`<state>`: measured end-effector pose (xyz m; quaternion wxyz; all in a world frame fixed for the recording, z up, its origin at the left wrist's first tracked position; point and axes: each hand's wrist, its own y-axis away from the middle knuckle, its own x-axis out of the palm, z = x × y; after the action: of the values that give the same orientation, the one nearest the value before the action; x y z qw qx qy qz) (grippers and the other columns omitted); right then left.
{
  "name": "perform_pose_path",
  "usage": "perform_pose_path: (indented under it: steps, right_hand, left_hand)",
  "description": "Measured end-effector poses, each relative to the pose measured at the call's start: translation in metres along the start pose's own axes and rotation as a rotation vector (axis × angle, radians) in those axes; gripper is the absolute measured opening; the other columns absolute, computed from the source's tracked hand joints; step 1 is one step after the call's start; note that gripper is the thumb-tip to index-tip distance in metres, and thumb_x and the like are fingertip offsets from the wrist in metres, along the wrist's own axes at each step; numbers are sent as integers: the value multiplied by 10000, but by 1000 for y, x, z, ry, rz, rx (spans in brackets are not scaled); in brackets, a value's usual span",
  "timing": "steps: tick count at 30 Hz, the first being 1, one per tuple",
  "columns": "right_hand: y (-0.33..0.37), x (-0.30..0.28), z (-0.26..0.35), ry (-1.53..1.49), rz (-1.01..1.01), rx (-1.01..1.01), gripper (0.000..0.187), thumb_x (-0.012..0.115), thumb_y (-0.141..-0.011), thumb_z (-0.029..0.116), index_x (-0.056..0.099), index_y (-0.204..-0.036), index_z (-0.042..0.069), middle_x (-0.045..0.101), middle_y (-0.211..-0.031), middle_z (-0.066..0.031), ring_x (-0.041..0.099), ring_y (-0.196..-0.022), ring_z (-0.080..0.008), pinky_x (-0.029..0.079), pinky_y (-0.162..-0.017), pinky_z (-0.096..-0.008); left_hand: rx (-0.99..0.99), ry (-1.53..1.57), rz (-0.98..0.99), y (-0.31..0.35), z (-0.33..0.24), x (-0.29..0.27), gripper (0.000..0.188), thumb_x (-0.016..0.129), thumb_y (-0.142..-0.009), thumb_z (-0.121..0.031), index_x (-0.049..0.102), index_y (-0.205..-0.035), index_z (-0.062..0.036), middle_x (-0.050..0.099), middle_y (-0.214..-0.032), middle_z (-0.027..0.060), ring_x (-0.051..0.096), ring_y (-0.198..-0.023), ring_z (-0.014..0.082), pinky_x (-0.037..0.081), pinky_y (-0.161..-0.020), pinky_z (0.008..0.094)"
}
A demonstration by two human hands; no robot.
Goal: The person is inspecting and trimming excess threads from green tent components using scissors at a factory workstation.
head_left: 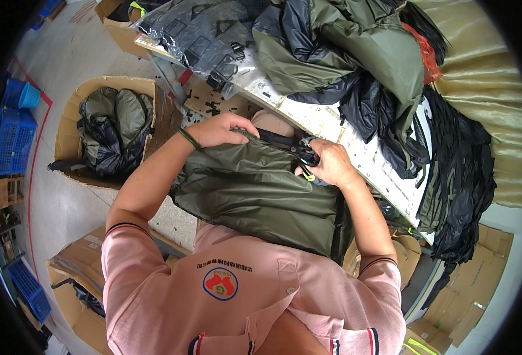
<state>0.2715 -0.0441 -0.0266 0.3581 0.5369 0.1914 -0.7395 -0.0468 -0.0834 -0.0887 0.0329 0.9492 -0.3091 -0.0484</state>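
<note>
An olive-green fabric bag [249, 183] with a dark edge lies across my lap, its top edge raised toward the table. My left hand [228, 130] pinches that edge near its left end, thumb and fingers closed on the cloth. At the right end, my right hand [332, 163] is closed around a bunched black strap [304, 152] with dark plastic parts. A small yellow-green piece [309, 176] shows beside the right thumb. Black webbing runs along the edge between both hands. The exact shape of the parts under the right fingers is hidden.
Ahead stands a white table [326, 121] bearing piled olive and black bags [344, 47] and a clear plastic bag [196, 41] of black buckles. Many black straps [456, 171] hang off its right side. Left, a cardboard box [72, 130] holds folded bags; blue crates [13, 142] stand beyond.
</note>
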Motion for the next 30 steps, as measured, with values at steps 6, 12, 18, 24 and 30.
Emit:
perform_pose_path:
  steps: [6, 12, 18, 24, 30]
  right_hand:
    - [1, 4, -1, -46, 30, 31, 542, 829, -621, 481, 580, -755, 18, 609, -717, -159, 611, -722, -387, 475, -626, -440]
    - [-2, -1, 6, -5, -21, -22, 562, 832, -609, 488, 579, -777, 15, 610, -722, -159, 612, -725, -386, 473, -631, -436]
    - [-11, -2, 12, 15, 24, -34, 560, 810, -629, 511, 613, -806, 18, 643, -751, -151, 640, -737, -366, 497, -653, -438]
    - [-7, 8, 10, -21, 66, 92, 568, 818, -629, 522, 605, -769, 15, 641, -722, -156, 633, -690, -362, 489, -626, -420]
    - [-9, 3, 14, -47, 66, 49, 599, 794, -632, 568, 592, -767, 21, 637, -728, -140, 640, -729, -362, 502, -665, -437]
  left_hand:
    - [3, 27, 0, 0, 5, 0, 287, 609, -850, -74, 641, -1129, -18, 648, -1095, 44, 564, -1025, 120, 418, -940, 275]
    - [-8, 110, 20, 0, 8, 0, 300, 601, -843, -50, 643, -1139, -23, 649, -1096, 45, 564, -1030, 122, 418, -945, 276]
    - [13, 73, 4, 0, 8, 1, 304, 612, -840, -50, 646, -1141, -25, 651, -1097, 48, 570, -1026, 124, 422, -940, 276]
    - [-7, 68, -22, 3, 10, 1, 302, 619, -848, -63, 643, -1146, -20, 656, -1083, 42, 573, -1006, 116, 431, -919, 270]
    - [-22, 114, -27, 2, 10, 4, 305, 624, -846, -65, 645, -1146, -20, 656, -1070, 28, 575, -978, 105, 434, -907, 261]
